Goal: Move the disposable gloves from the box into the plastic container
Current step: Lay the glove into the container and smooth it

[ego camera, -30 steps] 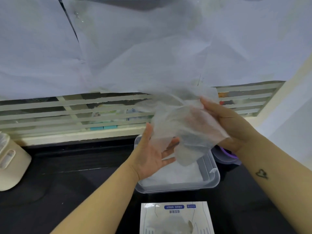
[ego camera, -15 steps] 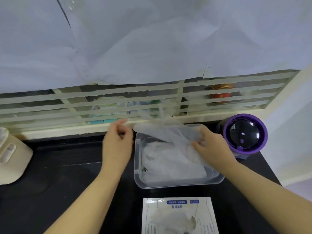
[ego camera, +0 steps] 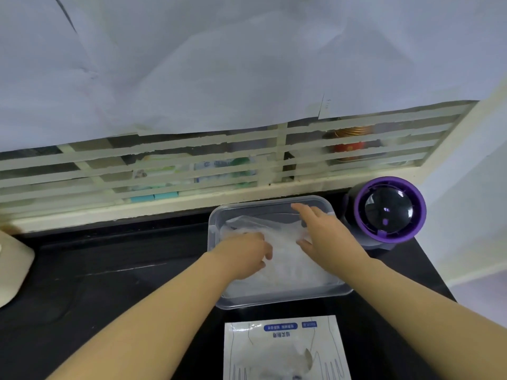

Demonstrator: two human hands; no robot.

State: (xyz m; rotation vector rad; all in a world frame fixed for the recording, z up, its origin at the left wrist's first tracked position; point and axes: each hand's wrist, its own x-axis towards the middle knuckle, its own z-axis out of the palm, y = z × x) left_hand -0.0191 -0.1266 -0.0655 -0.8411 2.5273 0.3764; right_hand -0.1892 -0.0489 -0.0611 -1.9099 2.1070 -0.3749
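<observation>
Gloves [ego camera: 288, 259] pressed down in plastic container [ego camera: 274, 304], centre-right of frame, both hands inside.

Crumpled translucent heap fills the container; more film shows through the window of the box [ego camera: 285, 352] at bottom centre. Right hand [ego camera: 326, 234] is spread, fingers straight, lying flat on the heap's upper right. Left hand [ego camera: 244, 253] sits on the heap's left side with fingers bent; cannot tell whether it pinches film or only presses. Film looks near weightless, limp, clingy and slippery, likely to puff back up. Best pinched at a cuff edge or gathered as a bunch. Half a second ago one glove hung stretched between both hands over the far rim, left hand outside the container; now both are down on the heap.
</observation>
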